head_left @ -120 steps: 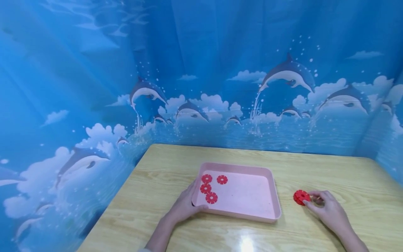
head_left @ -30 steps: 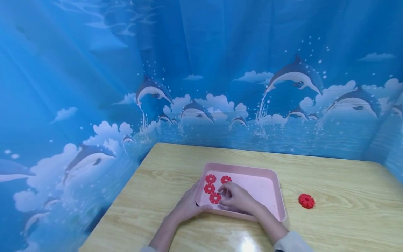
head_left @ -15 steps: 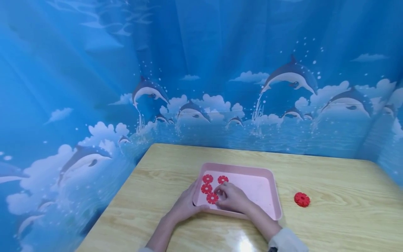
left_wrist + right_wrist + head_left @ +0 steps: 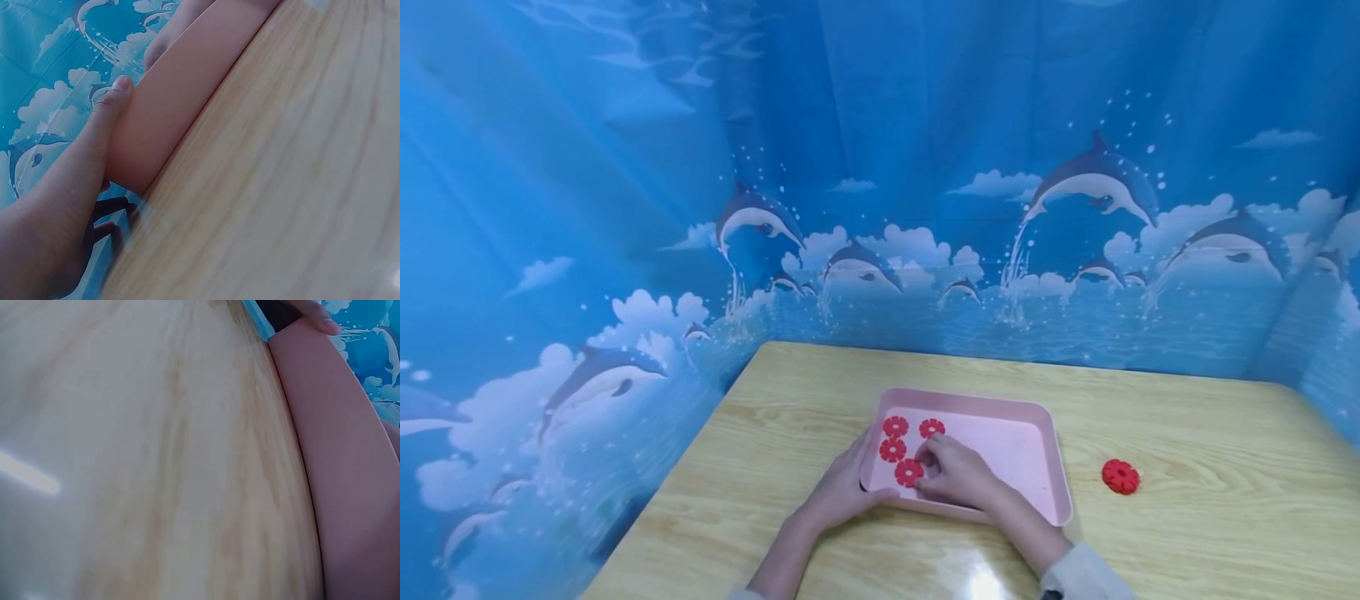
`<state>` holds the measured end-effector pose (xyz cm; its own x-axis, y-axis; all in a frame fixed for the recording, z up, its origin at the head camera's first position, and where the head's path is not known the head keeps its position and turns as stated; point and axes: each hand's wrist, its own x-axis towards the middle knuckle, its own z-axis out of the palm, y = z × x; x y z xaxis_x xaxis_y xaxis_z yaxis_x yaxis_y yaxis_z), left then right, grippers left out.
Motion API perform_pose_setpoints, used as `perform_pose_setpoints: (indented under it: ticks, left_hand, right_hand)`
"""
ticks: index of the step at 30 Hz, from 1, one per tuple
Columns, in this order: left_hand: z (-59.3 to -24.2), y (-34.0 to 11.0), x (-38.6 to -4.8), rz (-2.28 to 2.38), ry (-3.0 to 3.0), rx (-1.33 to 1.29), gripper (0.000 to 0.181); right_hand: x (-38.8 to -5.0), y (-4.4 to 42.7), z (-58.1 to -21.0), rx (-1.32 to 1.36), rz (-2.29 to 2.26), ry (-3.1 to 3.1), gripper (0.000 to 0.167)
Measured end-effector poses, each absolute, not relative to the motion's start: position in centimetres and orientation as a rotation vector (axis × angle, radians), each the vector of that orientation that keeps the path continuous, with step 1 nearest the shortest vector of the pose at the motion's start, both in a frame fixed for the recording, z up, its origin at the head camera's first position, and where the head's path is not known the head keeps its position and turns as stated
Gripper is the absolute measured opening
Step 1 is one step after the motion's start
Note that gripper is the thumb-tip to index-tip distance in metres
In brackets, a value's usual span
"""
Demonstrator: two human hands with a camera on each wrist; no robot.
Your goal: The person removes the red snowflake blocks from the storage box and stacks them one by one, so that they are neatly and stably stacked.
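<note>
In the head view my left hand grips the near left corner of the pink tray, thumb over the rim. The left wrist view shows that thumb against the tray wall. Inside the tray my right hand has thumb and index finger curled at the right edge of the nearest red notched disc; whether another piece is hidden between the fingers, I cannot tell. Two more discs, an upper and a middle one, lie along the left side. Another lies just beyond my right hand.
A small pile of red discs lies on the wooden table to the right of the tray. Behind the table hangs a blue curtain printed with dolphins.
My right hand has come from the red pile into the tray. Over the last half second the nearest disc has shifted slightly right at its fingertips. My left hand keeps its grip on the tray.
</note>
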<state>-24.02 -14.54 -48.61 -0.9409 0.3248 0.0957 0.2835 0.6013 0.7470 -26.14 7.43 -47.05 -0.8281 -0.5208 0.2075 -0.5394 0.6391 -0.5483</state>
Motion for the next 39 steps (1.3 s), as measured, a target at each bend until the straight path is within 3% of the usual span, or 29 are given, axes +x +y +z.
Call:
perform_pose_setpoints:
  ticks: [39]
  left_hand:
    - [-48.6,-14.4,-24.1,1.327,2.756,0.555,0.103]
  right_hand:
    - [-23.6,14.0,-44.1,0.819,0.928,-2.608,0.03]
